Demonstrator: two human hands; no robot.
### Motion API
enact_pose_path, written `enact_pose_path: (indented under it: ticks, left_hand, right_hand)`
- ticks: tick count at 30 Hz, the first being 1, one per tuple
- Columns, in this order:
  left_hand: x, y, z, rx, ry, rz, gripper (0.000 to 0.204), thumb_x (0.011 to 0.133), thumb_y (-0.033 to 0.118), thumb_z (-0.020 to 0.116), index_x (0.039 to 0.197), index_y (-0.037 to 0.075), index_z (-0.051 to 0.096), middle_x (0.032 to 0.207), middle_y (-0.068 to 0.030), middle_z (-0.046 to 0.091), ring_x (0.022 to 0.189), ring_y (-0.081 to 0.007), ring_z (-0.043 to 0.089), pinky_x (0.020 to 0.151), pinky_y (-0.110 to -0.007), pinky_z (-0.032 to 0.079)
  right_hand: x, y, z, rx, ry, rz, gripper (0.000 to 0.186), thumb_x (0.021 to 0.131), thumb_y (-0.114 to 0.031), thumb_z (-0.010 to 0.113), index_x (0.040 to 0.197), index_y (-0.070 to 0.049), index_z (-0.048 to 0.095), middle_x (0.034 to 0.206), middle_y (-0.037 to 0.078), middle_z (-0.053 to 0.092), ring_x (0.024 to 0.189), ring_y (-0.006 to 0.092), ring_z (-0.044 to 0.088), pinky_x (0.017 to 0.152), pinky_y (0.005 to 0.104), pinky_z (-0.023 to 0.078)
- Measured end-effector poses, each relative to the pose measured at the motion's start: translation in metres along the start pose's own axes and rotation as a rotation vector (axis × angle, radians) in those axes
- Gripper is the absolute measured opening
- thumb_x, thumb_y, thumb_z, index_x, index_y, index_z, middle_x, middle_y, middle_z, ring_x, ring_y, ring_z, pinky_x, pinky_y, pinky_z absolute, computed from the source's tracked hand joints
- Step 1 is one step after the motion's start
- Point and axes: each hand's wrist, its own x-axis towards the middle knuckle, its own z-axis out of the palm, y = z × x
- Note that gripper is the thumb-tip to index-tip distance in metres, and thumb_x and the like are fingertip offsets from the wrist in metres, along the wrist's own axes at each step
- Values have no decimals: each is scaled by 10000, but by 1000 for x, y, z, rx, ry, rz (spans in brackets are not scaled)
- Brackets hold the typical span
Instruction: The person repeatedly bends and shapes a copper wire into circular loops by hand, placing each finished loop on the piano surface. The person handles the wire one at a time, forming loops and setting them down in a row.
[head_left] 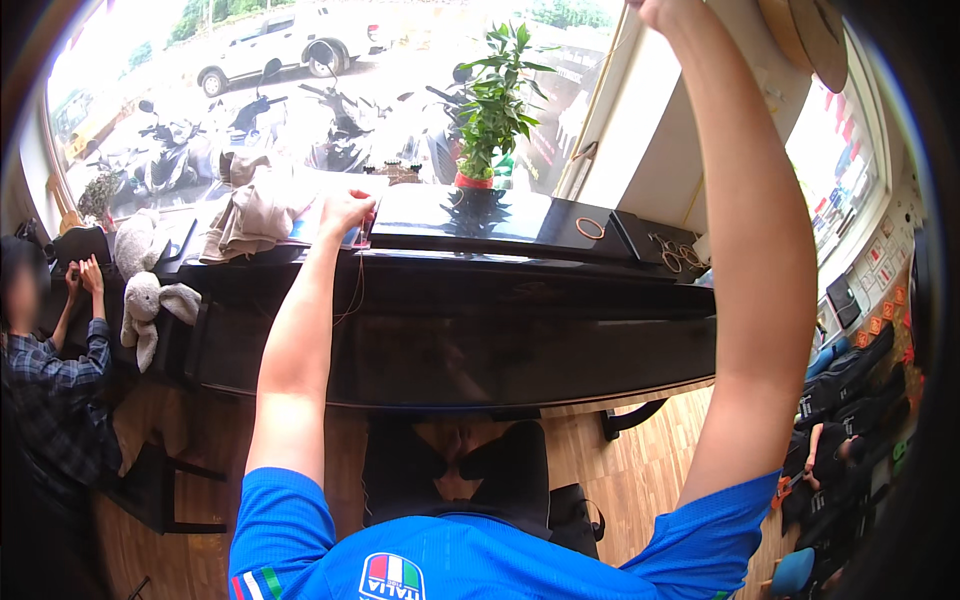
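Over the glossy black ledge [520,212], the left hand [348,211] pinches a thin string [361,268] dangling below, likely light, limp, best gripped near its end; the right hand [660,12] is raised well apart, its hold impossible to tell.

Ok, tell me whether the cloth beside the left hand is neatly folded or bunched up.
Bunched up: the cloth lies in a rumpled heap with uneven creases, left of the left hand.
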Motion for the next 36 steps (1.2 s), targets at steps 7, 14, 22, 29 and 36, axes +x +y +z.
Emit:
enact_pose_path:
  ticks: [7,14,22,29,36]
  left_hand:
    - [0,-17,-11,111,79,91,300,820,288,750,965,26,747,726,-55,745,664,-97,714,669,-255,567]
    - [-2,-24,-13,184,147,107,345,851,343,749,971,20,752,733,-69,749,658,-108,722,666,-256,564]
    - [-5,-12,-2,225,138,144,321,861,367,729,951,62,777,716,-56,747,659,-130,727,700,-283,568]
    - [-1,-19,1,320,95,189,337,876,393,734,1023,94,784,875,-79,770,799,-199,734,786,-328,550]
    - [15,-35,-8,205,66,191,276,848,324,740,1036,127,788,871,-55,766,746,-143,712,727,-295,559]
  right_hand:
    - [-16,-45,-27,-82,48,-115,90,942,-113,563,863,-71,571,582,-15,472,406,92,360,352,275,261]
    - [-45,-58,-36,-228,39,-145,88,946,-127,576,932,-45,602,579,-29,469,412,77,357,362,264,261]
    - [-85,-72,-50,-403,39,-167,151,950,-144,592,1012,-15,638,577,-46,465,417,60,353,373,251,261]
    - [-123,-65,-63,-566,-20,-133,222,954,-159,605,1081,11,669,574,-61,462,423,46,349,383,240,261]
    - [-164,-38,-90,-733,-215,-126,283,1007,-214,571,1153,-6,696,590,-95,362,471,3,279,421,205,214]
